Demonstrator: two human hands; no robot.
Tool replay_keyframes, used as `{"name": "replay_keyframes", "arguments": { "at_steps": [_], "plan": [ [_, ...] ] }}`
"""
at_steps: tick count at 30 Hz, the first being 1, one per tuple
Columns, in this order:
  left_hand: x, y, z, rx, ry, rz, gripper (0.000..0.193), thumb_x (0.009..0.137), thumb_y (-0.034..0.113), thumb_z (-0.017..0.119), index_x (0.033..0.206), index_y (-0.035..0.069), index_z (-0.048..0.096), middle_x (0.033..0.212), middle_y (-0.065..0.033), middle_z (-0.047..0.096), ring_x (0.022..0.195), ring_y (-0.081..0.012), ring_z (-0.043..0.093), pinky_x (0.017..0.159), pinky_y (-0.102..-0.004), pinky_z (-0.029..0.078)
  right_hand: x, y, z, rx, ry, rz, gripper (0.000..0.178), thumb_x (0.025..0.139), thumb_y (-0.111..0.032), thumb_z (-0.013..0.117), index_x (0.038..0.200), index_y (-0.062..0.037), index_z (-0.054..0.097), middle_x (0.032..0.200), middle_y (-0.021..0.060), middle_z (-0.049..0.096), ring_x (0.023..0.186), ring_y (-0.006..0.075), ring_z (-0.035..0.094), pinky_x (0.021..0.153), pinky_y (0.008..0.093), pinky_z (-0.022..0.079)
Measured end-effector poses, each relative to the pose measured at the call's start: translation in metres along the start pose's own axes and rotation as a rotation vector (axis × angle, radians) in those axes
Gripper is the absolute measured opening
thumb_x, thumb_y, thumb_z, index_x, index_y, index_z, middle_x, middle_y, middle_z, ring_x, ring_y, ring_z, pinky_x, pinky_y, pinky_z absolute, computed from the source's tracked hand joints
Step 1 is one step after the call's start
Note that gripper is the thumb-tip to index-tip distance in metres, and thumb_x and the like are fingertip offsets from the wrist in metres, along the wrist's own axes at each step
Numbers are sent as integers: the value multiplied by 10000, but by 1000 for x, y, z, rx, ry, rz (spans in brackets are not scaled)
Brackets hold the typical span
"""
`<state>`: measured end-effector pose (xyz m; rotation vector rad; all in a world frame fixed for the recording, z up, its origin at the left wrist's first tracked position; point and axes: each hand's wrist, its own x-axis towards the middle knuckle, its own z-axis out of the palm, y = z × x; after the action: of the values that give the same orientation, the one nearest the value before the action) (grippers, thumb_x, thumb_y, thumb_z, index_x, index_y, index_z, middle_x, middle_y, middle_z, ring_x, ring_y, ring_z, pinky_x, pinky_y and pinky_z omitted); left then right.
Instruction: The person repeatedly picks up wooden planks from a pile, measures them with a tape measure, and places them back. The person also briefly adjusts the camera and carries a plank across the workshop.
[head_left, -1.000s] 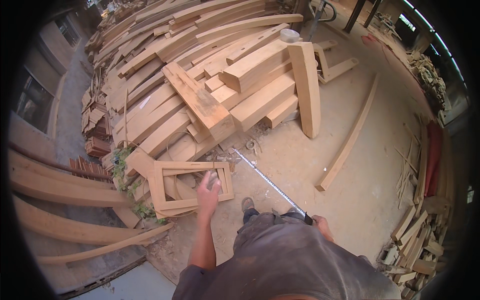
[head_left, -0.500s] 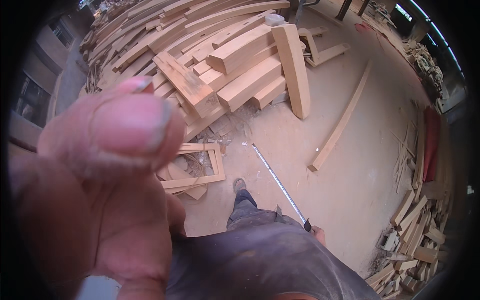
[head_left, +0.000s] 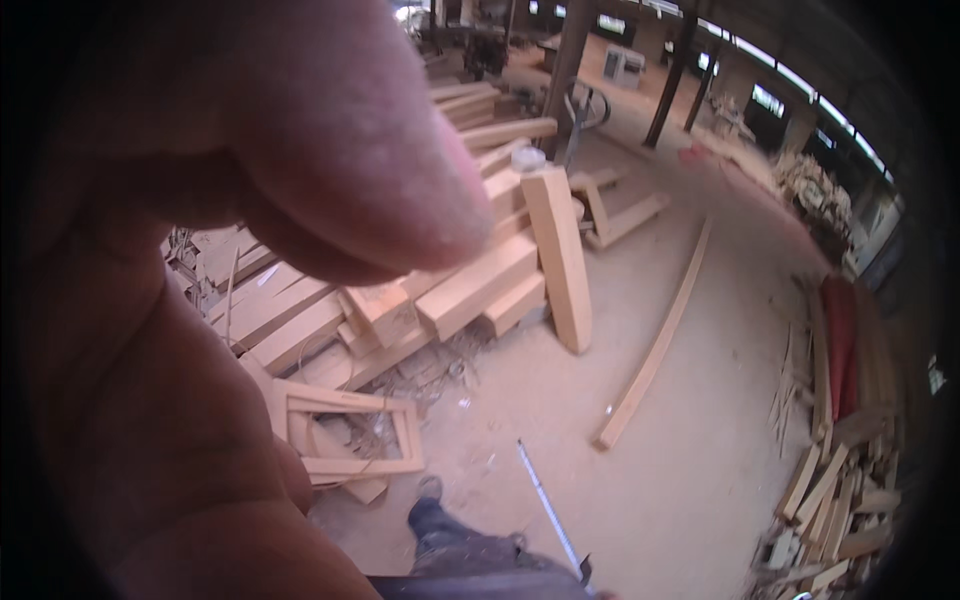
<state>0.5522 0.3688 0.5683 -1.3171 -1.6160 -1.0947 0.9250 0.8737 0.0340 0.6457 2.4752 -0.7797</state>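
My left hand (head_left: 200, 400) looms very large and blurred over the left side of the view. One thick digit bends across the upper middle, with a gap beneath it. Nothing shows between the digits, and part of the hand runs out past the view's edge. At the bottom edge, only a sliver of my right hand (head_left: 604, 595) shows beside the dark end of a tape measure. Its pulled-out blade (head_left: 548, 505) slants away to the upper left over the dusty floor. Most of the right hand's fingers are cut off by the edge.
Stacked timber beams (head_left: 480, 285) lie behind my left hand, with an upright block (head_left: 558, 260) against them. A wooden frame (head_left: 350, 467) is near my foot. One long strip (head_left: 655, 345) crosses the floor. Offcuts (head_left: 835, 510) and a red bundle (head_left: 840, 350) line the right side.
The view has tipped up, so the floor and timber sit lower and more of the workshop shows. My left hand now spreads higher and further right; the tape measure has slid toward the bottom edge.
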Motion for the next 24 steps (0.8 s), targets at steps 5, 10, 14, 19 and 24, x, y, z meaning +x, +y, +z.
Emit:
{"name": "replay_keyframes", "arguments": {
  "at_steps": [5, 10, 14, 19, 24],
  "plan": [
    [14, 4, -95, 173, 91, -21, 525, 1018, 262, 471, 1507, 108, 358, 1413, -224, 506, 1185, -323, 556, 1057, -442, 397, 88, -79, -12, -66, 57, -61, 248, 840, -222, 628, 820, 14, 702, 694, 198, 657, 663, 279, 661, 651, 438, 515],
    [-37, -43, -118, 49, -35, -24, 520, 1014, 241, 478, 1506, 121, 358, 1417, -209, 505, 1174, -300, 557, 1053, -425, 395, 50, -22, 70, -135, 92, -68, 270, 840, -249, 649, 824, 17, 693, 692, 192, 656, 660, 266, 660, 649, 448, 514],
    [-61, -29, -159, 29, -86, 19, 518, 1012, 223, 483, 1506, 132, 358, 1421, -196, 505, 1165, -282, 558, 1050, -411, 394, 42, -221, 11, 234, 53, 144, 230, 888, -184, 621, 858, 35, 687, 672, 161, 656, 613, 208, 609, 593, 379, 483],
    [-73, -60, -166, -14, -91, -35, 517, 1008, 202, 490, 1506, 146, 358, 1426, -180, 505, 1155, -259, 559, 1047, -393, 392, 48, -235, 9, 247, 30, 179, 228, 902, -185, 609, 884, 27, 691, 687, 142, 663, 635, 204, 627, 612, 370, 486],
    [-73, -112, -150, -26, -99, -101, 519, 1005, 180, 496, 1505, 160, 359, 1430, -164, 504, 1144, -235, 560, 1043, -376, 390, 90, -199, 14, 141, -30, 174, 199, 880, -175, 605, 866, -3, 703, 690, 140, 665, 642, 203, 631, 629, 381, 493]
  ]
}}
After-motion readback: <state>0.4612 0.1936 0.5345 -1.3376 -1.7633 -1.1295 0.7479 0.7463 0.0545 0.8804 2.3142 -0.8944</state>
